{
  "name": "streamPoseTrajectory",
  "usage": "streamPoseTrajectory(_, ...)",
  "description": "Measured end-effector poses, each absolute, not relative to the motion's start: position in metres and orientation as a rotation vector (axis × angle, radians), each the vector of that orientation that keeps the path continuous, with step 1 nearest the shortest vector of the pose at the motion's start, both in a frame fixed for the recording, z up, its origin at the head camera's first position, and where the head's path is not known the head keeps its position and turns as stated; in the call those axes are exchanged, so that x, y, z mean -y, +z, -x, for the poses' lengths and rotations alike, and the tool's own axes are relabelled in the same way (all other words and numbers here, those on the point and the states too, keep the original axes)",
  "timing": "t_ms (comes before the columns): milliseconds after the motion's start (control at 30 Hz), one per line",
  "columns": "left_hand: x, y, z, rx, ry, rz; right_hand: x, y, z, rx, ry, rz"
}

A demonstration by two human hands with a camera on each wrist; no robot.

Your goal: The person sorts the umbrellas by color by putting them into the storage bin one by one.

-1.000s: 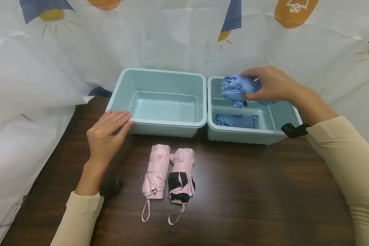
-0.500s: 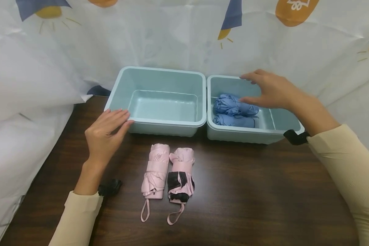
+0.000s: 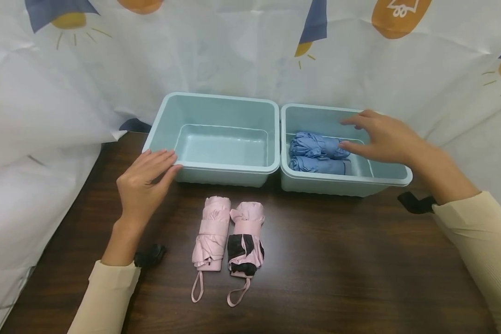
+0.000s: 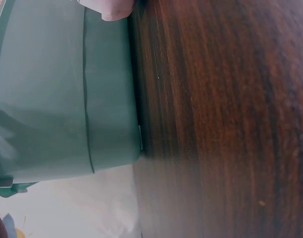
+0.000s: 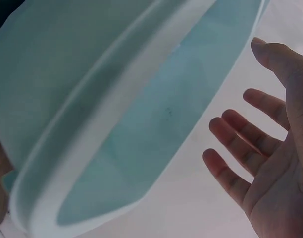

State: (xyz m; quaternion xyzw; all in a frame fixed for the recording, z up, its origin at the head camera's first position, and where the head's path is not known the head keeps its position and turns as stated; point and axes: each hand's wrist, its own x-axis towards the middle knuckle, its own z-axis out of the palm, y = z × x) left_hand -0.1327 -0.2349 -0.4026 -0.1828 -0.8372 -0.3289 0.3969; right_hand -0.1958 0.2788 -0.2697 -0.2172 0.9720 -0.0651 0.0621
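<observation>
You are gripping nothing: your right hand (image 3: pixel 382 137) is hovering, fingers spread, over the right bin (image 3: pixel 342 178), while your left hand (image 3: pixel 144 181) is resting, fingers extended, on the left bin (image 3: pixel 225 166). Of two bins, the right is holding two blue umbrellas (image 3: pixel 313 144) (seemingly done); two pink umbrellas (image 3: pixel 212 232) are lying on the table (image 3: pixel 338 260), apparently remaining.

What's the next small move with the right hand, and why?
I'd probably bring the right hand toward the black-patched pink umbrella. That hand holds nothing, and two blue umbrellas lie in the right bin, while this umbrella and the other pink one lie on the table in front of the left bin.
</observation>
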Motion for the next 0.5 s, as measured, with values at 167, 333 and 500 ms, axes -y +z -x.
streamPoseTrajectory(167,0.236,-0.402,0.132,2.124,-0.834,0.464,-0.286,-0.271,0.183,-2.986,-0.246,0.662)
streamPoseTrajectory(333,0.236,-0.402,0.132,2.132,-0.831,0.461,-0.295,-0.277,0.17,-3.051,-0.321,0.699)
streamPoseTrajectory(500,0.236,-0.401,0.131,2.149,-0.822,0.452,-0.3,-0.283,0.159,-3.104,-0.363,0.695)
